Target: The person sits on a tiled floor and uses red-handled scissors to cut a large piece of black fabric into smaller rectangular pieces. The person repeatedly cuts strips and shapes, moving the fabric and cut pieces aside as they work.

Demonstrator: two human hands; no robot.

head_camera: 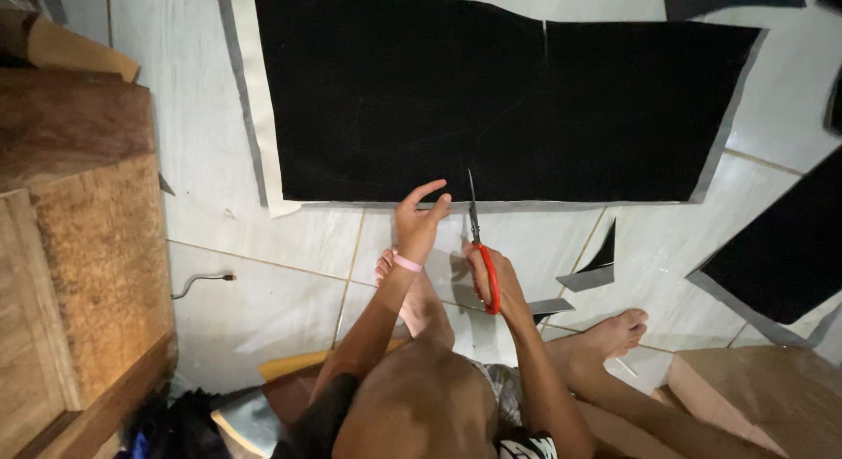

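1. The right hand is closed around the red handles of one pair of scissors, blades pointing away from the person toward the edge of the black fabric sheet.
2. The left hand holds nothing; its fingers are spread and rest at the near edge of the sheet, just beside the blades. It wears one pink wristband.
3. The large sheet lies flat on the white tiled floor.
4. Two small black scraps lie right of the scissors.
5. One wooden cabinet stands at the left.
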